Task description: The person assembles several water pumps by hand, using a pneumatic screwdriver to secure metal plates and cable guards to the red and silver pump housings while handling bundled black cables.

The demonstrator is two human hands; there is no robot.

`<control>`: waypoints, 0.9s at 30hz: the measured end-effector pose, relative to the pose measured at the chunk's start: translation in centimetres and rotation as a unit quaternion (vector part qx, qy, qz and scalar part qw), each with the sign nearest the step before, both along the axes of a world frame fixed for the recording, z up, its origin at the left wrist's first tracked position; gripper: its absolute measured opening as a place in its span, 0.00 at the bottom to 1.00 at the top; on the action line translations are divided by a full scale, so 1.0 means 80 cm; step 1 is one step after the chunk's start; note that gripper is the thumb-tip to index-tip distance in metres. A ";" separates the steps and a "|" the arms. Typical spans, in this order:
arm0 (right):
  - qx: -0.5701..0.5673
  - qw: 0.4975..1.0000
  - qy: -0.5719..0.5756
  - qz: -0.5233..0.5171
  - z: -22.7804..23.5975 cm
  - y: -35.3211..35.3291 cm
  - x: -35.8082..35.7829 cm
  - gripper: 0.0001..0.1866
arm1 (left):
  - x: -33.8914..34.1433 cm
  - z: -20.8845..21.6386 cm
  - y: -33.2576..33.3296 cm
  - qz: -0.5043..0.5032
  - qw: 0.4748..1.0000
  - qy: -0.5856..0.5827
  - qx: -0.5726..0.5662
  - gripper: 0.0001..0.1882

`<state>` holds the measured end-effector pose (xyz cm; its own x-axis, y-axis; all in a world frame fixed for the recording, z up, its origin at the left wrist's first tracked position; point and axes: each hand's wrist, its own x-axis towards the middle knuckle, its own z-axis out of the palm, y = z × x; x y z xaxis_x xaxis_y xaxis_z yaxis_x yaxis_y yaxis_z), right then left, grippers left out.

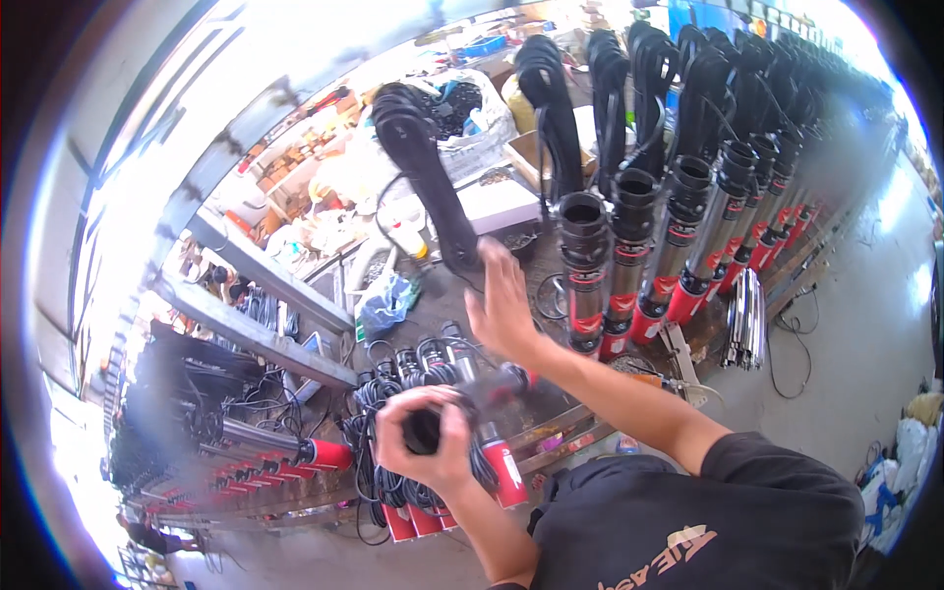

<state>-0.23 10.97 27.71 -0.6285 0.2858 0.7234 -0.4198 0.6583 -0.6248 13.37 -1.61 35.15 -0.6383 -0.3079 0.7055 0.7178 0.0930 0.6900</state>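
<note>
left grip (pixel 444 460) around tube (pixel 423 430) | right grip (pixel 506 313) near cable (pixel 425 167) | floor (pixel 851 285) past bench edge (pixel 801 274)

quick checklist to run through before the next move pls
1. Left hand closed round the black tube end: ok, fingers curl about it.
2. Tube mouth visible: ok, it faces the camera.
3. Right hand clear of the tall cable coil: cannot tell, fingertips overlap its lower end in view.
4. Standing cylinders in line: ok, row formed.
5. Cables near the left hand tidy: not ok, loops bunch loosely.
</note>
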 end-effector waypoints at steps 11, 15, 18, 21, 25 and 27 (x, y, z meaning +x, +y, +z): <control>-0.157 0.974 0.116 -0.118 0.101 0.001 -0.222 0.28 | 0.071 0.010 -0.098 -0.549 0.812 0.119 -0.161 0.19; -0.112 0.983 0.076 -0.127 0.136 0.032 -0.147 0.18 | 0.063 -0.003 -0.120 -0.553 0.817 0.125 -0.100 0.17; -0.098 0.984 0.042 -0.144 0.154 0.045 -0.115 0.17 | 0.048 0.008 -0.127 -0.554 0.824 0.076 -0.090 0.15; -0.116 0.983 0.044 -0.135 0.158 0.027 -0.085 0.18 | 0.034 0.013 -0.127 -0.555 0.826 0.076 -0.070 0.12; -0.232 0.972 0.038 0.026 0.164 0.004 -0.044 0.19 | 0.013 0.022 -0.122 -0.563 0.818 0.095 -0.064 0.12; -0.064 0.997 0.027 -0.015 0.192 0.022 -0.040 0.24 | 0.003 0.022 -0.120 -0.588 0.800 0.107 -0.061 0.13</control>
